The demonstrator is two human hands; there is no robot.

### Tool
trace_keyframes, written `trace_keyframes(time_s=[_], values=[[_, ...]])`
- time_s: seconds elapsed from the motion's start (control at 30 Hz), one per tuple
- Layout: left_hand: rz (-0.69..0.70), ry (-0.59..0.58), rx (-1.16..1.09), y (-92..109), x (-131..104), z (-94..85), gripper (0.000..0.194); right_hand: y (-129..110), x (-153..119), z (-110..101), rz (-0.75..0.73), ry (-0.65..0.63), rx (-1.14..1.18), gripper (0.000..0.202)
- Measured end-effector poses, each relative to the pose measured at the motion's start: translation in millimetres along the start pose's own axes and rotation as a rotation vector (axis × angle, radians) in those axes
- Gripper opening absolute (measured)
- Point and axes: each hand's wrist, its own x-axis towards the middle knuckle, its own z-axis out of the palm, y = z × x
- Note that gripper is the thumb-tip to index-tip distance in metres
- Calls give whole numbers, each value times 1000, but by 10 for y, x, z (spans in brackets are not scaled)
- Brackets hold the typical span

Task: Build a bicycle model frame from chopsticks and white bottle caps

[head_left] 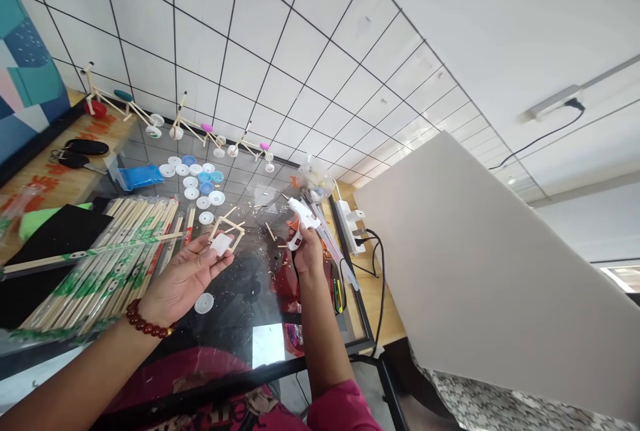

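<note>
My left hand pinches a small frame of pale wooden sticks with a white piece at its near side, held above the glass tabletop. To its right, my right hand grips a white glue gun by its handle, the nozzle pointing up and left. The gun and the frame are apart. White and blue bottle caps lie beyond my left hand, and one white cap is close below it. Thin stick pieces and shavings lie between the hands.
Packaged chopsticks cover the left side. Several stick models with cap wheels line the tiled wall, near a blue packet. On the right are a power strip with cables, a green cutter, glue sticks and a large pale board.
</note>
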Motion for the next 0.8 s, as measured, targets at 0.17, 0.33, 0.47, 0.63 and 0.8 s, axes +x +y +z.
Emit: trace_keyframes(time_s=[0.17, 0.33, 0.47, 0.63, 0.8], values=[[-7, 8, -22, 9, 8, -22, 32, 69, 203, -19, -234, 56, -246, 39], [-19, 26, -41, 6, 15, -33, 33, 225, 402, -153, -362, 63, -477, 43], [-24, 34, -49, -3, 25, -48, 34, 318, 498, -265, -347, 141, -629, 48], [-37, 11, -44, -14, 26, -58, 32, 341, 466, -277, -317, 116, -660, 39], [-32, 14, -41, -33, 23, -74, 29, 256, 379, -239, -249, 147, -640, 34]])
